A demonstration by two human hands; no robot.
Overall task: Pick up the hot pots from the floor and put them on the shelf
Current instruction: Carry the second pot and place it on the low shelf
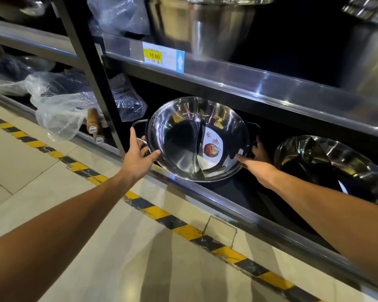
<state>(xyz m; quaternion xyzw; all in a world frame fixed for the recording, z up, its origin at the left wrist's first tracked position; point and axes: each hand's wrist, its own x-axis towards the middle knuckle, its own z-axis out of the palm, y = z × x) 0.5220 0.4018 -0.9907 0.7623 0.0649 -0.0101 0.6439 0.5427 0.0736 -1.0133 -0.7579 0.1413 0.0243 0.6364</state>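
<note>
Head view: the divided hot pot (196, 139) tilts, mouth facing out over the bottom shelf's front edge (207, 194). The left hand (138, 155) curls around its rim; the right hand's (256, 159) fingers are partly hidden.

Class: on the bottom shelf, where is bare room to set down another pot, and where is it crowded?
Bare: the dark strip between the held hot pot and the second pot, where the right hand reaches. Crowded: left of the post, plastic-wrapped pans.
</note>
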